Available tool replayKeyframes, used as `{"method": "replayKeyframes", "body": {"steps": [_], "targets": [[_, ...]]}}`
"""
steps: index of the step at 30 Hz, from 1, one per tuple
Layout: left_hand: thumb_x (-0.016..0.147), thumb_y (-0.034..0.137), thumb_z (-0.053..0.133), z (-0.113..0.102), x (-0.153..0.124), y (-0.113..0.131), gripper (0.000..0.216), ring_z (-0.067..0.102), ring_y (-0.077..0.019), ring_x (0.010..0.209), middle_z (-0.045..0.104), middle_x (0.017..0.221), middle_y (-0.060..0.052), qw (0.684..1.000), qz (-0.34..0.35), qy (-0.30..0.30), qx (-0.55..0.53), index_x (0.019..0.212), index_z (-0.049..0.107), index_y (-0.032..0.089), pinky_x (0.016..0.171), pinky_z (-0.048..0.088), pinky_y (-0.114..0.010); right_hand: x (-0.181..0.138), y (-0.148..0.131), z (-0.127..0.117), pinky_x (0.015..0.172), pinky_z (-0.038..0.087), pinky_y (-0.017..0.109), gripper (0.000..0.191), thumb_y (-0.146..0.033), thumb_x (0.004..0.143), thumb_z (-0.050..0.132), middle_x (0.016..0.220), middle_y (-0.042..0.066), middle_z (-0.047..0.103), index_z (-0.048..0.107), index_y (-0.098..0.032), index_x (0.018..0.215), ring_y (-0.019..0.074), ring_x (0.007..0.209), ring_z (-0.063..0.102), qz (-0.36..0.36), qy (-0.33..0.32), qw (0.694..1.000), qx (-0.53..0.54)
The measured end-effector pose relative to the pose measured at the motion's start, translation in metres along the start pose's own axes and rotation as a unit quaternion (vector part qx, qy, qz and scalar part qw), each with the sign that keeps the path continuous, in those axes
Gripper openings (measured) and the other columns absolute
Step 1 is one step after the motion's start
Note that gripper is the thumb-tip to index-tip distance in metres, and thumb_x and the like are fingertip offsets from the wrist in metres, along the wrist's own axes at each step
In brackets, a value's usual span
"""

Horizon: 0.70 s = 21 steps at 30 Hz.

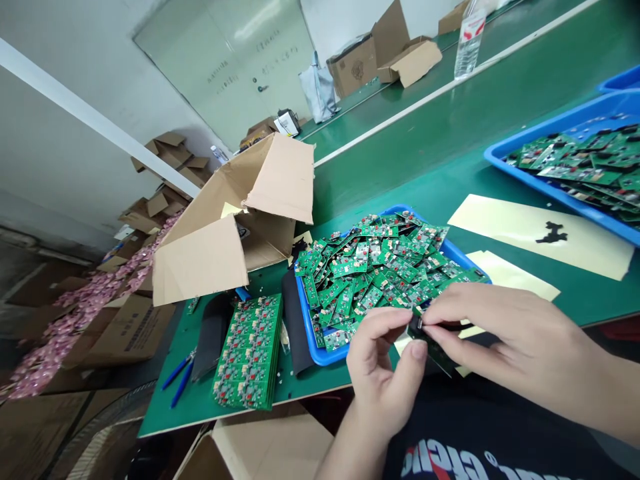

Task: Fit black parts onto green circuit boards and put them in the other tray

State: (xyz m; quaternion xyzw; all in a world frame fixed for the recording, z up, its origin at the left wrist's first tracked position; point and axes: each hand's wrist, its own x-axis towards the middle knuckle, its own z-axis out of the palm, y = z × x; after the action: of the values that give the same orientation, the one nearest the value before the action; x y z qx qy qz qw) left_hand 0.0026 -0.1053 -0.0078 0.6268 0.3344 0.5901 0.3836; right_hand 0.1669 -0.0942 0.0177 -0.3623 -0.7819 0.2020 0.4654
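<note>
My left hand [383,370] is closed in a pinch on a small circuit board [443,360], which is mostly hidden by the fingers and points down toward my lap. My right hand [515,333] meets it from the right, thumb and forefinger pressed together on a small black piece [416,325] at the board's upper end. Just beyond both hands, a blue tray [320,357] is heaped with loose green circuit boards [373,267]. Under my right hand lie pale yellow paper sheets [525,275].
A stack of uncut board panels [249,353] stands left of the tray, beside blue-handled pliers [181,377]. An open cardboard box [280,180] sits behind. Another blue tray [565,193] of boards is at right, near a yellow sheet [500,217] with black bits [552,233]. A bottle [469,47] stands far back.
</note>
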Motion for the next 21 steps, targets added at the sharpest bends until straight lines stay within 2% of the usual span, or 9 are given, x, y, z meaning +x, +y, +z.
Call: {"method": "replayKeyframes", "body": {"steps": [5, 12, 15, 17, 18, 20, 21], "targets": [[0.084, 0.014, 0.064, -0.001, -0.001, 0.006, 0.025, 0.07, -0.0139, 0.083, 0.07, 0.092, -0.004, 0.988, 0.012, 0.018, 0.151, 0.108, 0.064, 0.022, 0.075, 0.059, -0.022, 0.001, 0.002, 0.001, 0.063, 0.047, 0.029, 0.014, -0.01, 0.093, 0.048, 0.076, 0.004, 0.065, 0.057, -0.018, 0.086, 0.0163, 0.07, 0.062, -0.065, 0.014, 0.993, -0.098], [0.077, 0.007, 0.068, 0.002, 0.011, 0.006, 0.022, 0.074, -0.0157, 0.073, 0.076, 0.082, -0.004, 0.943, 0.159, 0.035, 0.289, 0.095, 0.065, 0.019, 0.07, 0.062, -0.022, -0.002, 0.001, 0.008, 0.058, 0.043, 0.032, 0.022, -0.01, 0.093, 0.046, 0.071, 0.005, 0.063, 0.056, -0.019, 0.075, 0.0176, 0.065, 0.061, -0.073, 0.008, 0.987, -0.143], [0.074, 0.004, 0.068, 0.004, 0.012, 0.005, 0.023, 0.073, -0.0146, 0.066, 0.076, 0.078, -0.002, 0.938, 0.182, 0.052, 0.292, 0.091, 0.066, 0.019, 0.064, 0.061, -0.02, -0.001, 0.002, 0.002, 0.057, 0.043, 0.03, 0.022, -0.012, 0.093, 0.045, 0.067, 0.002, 0.062, 0.056, -0.02, 0.075, 0.0157, 0.061, 0.06, -0.063, 0.02, 0.983, -0.17], [0.073, 0.005, 0.067, 0.004, 0.01, 0.003, 0.022, 0.073, -0.015, 0.068, 0.075, 0.079, -0.003, 0.953, 0.147, 0.077, 0.255, 0.089, 0.067, 0.019, 0.065, 0.061, -0.021, 0.002, 0.007, -0.009, 0.056, 0.043, 0.029, 0.019, -0.016, 0.092, 0.047, 0.067, 0.001, 0.063, 0.056, -0.021, 0.077, 0.0142, 0.06, 0.06, -0.012, 0.068, 0.974, -0.217], [0.074, 0.007, 0.068, 0.003, 0.008, 0.003, 0.019, 0.072, -0.015, 0.068, 0.075, 0.079, -0.003, 0.964, 0.109, 0.091, 0.225, 0.089, 0.068, 0.019, 0.063, 0.06, -0.021, 0.003, 0.01, -0.015, 0.056, 0.043, 0.028, 0.017, -0.019, 0.092, 0.048, 0.068, 0.001, 0.064, 0.057, -0.022, 0.078, 0.0137, 0.059, 0.06, 0.032, 0.103, 0.966, -0.236], [0.076, 0.015, 0.07, 0.002, 0.005, 0.002, 0.012, 0.069, -0.0123, 0.062, 0.071, 0.072, -0.001, 0.982, -0.011, 0.121, 0.147, 0.086, 0.069, 0.019, 0.055, 0.056, -0.018, 0.003, 0.017, -0.026, 0.053, 0.044, 0.025, 0.013, -0.027, 0.092, 0.052, 0.072, 0.001, 0.065, 0.059, -0.023, 0.082, 0.0137, 0.061, 0.061, 0.133, 0.13, 0.961, -0.204], [0.076, 0.019, 0.072, 0.003, 0.005, 0.003, 0.009, 0.065, -0.0099, 0.056, 0.068, 0.067, 0.0, 0.983, -0.078, 0.133, 0.103, 0.085, 0.07, 0.018, 0.05, 0.052, -0.015, 0.002, 0.02, -0.029, 0.051, 0.045, 0.024, 0.013, -0.033, 0.091, 0.054, 0.073, 0.001, 0.065, 0.059, -0.024, 0.084, 0.014, 0.061, 0.062, 0.165, 0.104, 0.97, -0.146]]}}
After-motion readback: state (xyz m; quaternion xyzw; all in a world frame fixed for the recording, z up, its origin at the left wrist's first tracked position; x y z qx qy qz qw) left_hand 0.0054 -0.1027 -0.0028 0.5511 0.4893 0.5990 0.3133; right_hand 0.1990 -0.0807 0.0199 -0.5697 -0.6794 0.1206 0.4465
